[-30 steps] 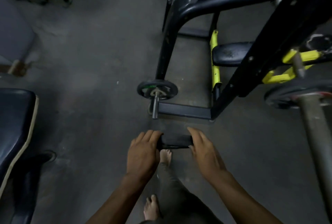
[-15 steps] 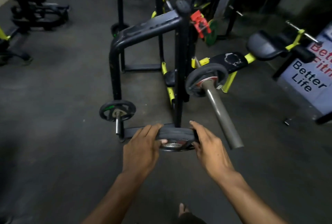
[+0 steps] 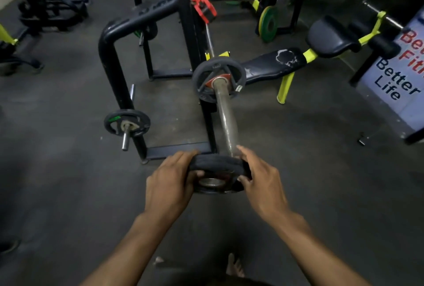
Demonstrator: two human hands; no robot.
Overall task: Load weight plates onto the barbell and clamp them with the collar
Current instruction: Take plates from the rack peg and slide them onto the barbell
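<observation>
1. At the near end of the bare steel barbell sleeve (image 3: 226,120), your left hand (image 3: 169,184) and right hand (image 3: 261,182) each have a closed grip on opposite rims of the small black round weight plate (image 3: 215,171), its bore facing you.
2. Tilt the plate upright, centre the bore on the sleeve tip, then push straight along.
3. One black plate (image 3: 218,79) already sits far up the sleeve; ample bare sleeve lies between.
4. The dark rack upright (image 3: 207,122) stands just left; open floor (image 3: 298,148) lies to the right.
</observation>
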